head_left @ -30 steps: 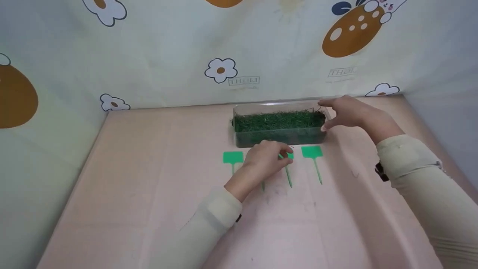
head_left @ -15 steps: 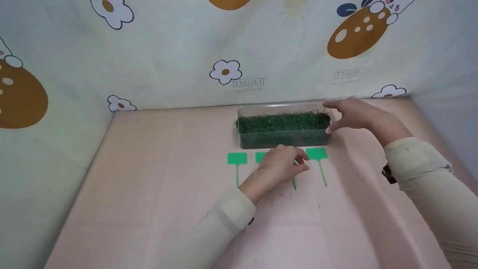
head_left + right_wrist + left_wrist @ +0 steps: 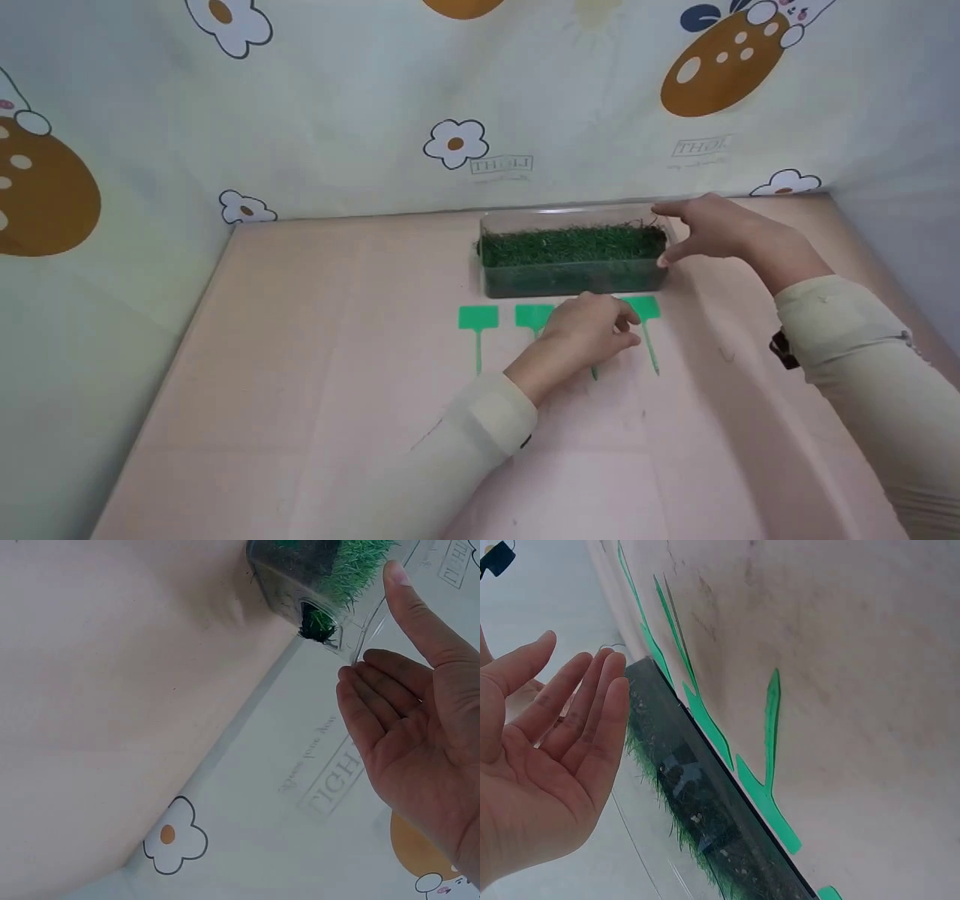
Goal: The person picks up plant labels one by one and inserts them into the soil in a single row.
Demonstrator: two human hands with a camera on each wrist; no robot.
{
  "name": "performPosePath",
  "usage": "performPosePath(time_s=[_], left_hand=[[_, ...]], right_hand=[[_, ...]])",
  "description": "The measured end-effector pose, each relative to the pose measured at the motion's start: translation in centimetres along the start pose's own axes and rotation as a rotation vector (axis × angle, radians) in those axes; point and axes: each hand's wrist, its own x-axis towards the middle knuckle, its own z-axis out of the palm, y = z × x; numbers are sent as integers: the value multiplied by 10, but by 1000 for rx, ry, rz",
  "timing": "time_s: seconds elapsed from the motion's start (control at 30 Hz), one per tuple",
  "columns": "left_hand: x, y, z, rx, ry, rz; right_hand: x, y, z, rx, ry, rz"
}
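Note:
A clear plastic box (image 3: 577,281) filled with green turf (image 3: 570,246) stands at the back of the table. At its right end is my right hand (image 3: 724,229), thumb by the front corner and fingers by the back one, spread and gently bent; in the right wrist view the fingertips meet or nearly meet the rim. Several green T-shaped plant labels (image 3: 478,318) lie in a row before the box. My left hand (image 3: 585,330) hovers over the row, partly covering a label, near the rightmost label (image 3: 645,307). The left wrist view shows its fingers (image 3: 577,705) loosely bent, holding nothing.
The pink tabletop (image 3: 300,360) spreads out left and in front of the labels. A patterned fabric wall (image 3: 352,97) rises right behind the box, and more fabric borders both sides.
My left hand has moved rightward along the row, uncovering the second label from the left. The right hand keeps its place at the box's end. The head view has shifted slightly.

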Motion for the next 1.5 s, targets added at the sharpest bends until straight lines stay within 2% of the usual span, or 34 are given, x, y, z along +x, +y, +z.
performPosePath(time_s=[0.33, 0.77, 1.5], left_hand=[[9, 8, 7, 39, -6, -7], [24, 19, 14, 88, -47, -31], [39, 25, 21, 151, -37, -69]], right_hand=[[1, -1, 1, -9, -5, 9], [1, -1, 0, -11, -6, -3], [1, 1, 0, 4, -4, -3]])
